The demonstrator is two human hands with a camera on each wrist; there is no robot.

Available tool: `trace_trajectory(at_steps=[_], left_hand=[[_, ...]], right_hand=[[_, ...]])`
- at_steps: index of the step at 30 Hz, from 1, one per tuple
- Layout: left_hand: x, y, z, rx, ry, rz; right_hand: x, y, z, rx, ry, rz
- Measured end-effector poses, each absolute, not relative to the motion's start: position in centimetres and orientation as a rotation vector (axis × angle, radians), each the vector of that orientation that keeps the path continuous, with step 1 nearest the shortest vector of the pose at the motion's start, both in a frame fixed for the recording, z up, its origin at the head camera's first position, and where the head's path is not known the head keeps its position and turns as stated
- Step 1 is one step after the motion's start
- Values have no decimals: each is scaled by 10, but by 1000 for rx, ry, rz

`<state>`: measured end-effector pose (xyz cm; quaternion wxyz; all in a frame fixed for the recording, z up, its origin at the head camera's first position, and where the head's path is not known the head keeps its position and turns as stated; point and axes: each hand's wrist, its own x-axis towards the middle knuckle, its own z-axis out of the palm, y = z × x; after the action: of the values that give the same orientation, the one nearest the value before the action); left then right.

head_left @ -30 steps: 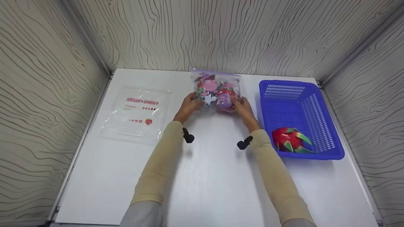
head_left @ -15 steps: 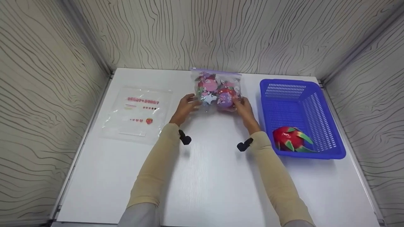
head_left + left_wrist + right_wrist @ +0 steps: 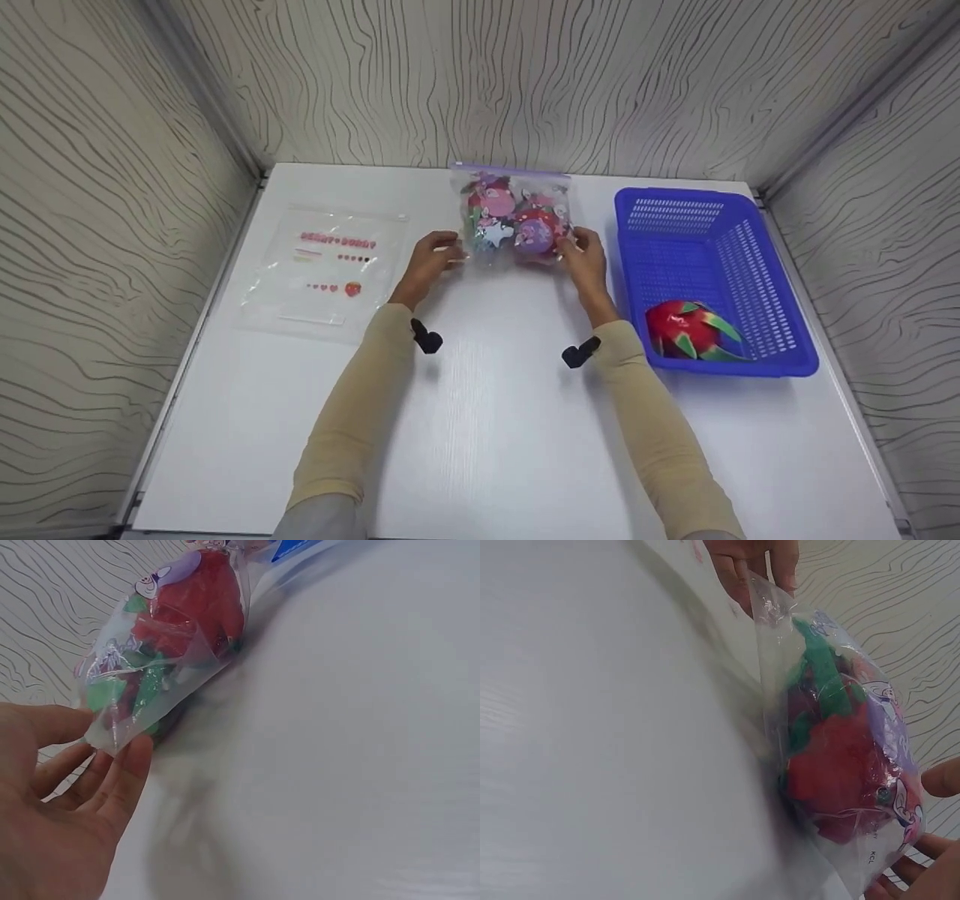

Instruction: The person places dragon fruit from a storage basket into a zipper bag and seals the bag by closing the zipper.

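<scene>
A clear zip bag (image 3: 517,210) with a lilac zip strip stands at the table's back edge. It is printed with pink and purple cartoon figures, and bulky red and green contents (image 3: 187,611) show through it. My left hand (image 3: 426,266) is at its lower left corner; in the left wrist view the corner (image 3: 112,739) lies between the thumb and fingertips. At the bag's right side is my right hand (image 3: 586,262), holding the edge with the thumb in front and the other fingers behind, partly hidden.
A flat clear bag (image 3: 322,311) with red lettering lies on the left of the white table (image 3: 487,435). On the right stands a blue plastic basket (image 3: 765,277) with a red dragon fruit (image 3: 686,330) in it. Patterned panels enclose the back and sides.
My left hand has drawn back leftwards and down, from the front of the filled bag to its corner. My right hand has shifted slightly right; the bag has hardly moved.
</scene>
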<state>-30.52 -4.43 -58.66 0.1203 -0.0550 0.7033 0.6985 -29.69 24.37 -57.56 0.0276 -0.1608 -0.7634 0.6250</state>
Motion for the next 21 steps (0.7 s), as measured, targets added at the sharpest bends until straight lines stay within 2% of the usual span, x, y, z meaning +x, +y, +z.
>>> trace_trajectory(at_steps=[12,21], left_hand=[[-298,-66,-572,-59,2216,1997],[-294,-89,-552,-11,2334,1947]], right_hand=[[-279,231,-564,-380,-2236,1578],[-262,219,-553,-288,-2301,1778]])
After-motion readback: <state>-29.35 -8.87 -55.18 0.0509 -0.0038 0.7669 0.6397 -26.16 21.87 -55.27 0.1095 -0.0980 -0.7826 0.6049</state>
